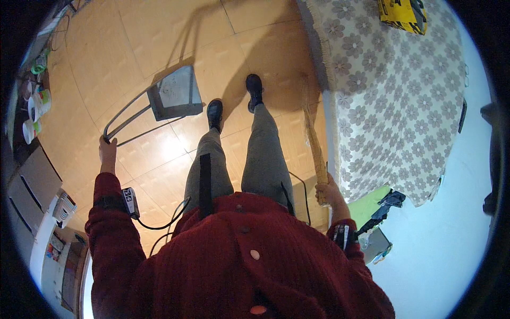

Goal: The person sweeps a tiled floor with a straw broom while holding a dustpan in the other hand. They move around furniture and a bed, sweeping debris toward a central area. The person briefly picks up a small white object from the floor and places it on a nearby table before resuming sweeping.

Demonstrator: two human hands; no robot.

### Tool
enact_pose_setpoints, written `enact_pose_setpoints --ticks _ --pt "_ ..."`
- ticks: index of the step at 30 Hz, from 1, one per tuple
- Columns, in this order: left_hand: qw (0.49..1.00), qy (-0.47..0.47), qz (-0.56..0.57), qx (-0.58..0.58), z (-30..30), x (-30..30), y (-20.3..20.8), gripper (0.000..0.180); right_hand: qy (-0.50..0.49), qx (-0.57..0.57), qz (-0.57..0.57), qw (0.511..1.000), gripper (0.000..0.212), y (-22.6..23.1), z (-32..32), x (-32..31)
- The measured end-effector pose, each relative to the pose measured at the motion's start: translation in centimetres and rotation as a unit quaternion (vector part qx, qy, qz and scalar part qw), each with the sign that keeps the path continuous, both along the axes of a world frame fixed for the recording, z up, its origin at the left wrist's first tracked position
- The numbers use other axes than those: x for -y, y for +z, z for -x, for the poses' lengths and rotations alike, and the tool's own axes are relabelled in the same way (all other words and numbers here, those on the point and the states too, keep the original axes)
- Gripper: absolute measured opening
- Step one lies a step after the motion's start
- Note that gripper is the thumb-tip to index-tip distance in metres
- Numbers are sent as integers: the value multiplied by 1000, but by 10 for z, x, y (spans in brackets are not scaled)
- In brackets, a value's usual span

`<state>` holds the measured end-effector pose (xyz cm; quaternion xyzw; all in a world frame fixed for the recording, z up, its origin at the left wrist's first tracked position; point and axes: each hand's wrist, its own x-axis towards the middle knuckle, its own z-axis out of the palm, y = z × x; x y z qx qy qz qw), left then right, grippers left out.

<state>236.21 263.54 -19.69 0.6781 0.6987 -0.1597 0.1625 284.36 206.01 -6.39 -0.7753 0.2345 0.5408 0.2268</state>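
My left hand [108, 153] is closed around the end of the long metal-rod handle of a grey dustpan [175, 93]. The pan lies out in front of my feet, to the left, on or just above the floor; I cannot tell which. My right hand [329, 192] grips the thick bound end of a straw broom [315, 143]. Its thin bristles reach away from me over the floor, alongside the cloth-covered furniture, and look blurred at the far end.
To the right stands furniture under a flower-patterned cloth [393, 106], with a yellow bag [406, 18] on top. Tubs and bowls [38, 106] line the left side. Black cables [164, 227] hang by my legs. Orange-tan tiles [149, 42] cover the floor.
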Motion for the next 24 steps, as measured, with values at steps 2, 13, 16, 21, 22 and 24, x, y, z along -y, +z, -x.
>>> enact_pose_setpoints --ticks 2,13,16,21,22,24 --pt "999 1 1 36 8 -4 -6 56 -34 -4 -14 999 65 -17 19 14" --pt "976 155 54 145 -6 3 -12 13 23 10 -145 989 73 -58 81 -94" --pt "972 185 63 132 -22 21 4 12 11 -40 -131 990 80 -27 57 -85" --pt "961 244 51 123 -10 47 22 13 -78 -43 -104 991 83 11 42 -9" --pt "958 250 47 132 -2 51 23 13 -92 -41 -90 991 84 16 43 8" --pt "973 208 68 75 16 48 23 21 -97 -27 -79 992 84 19 43 37"
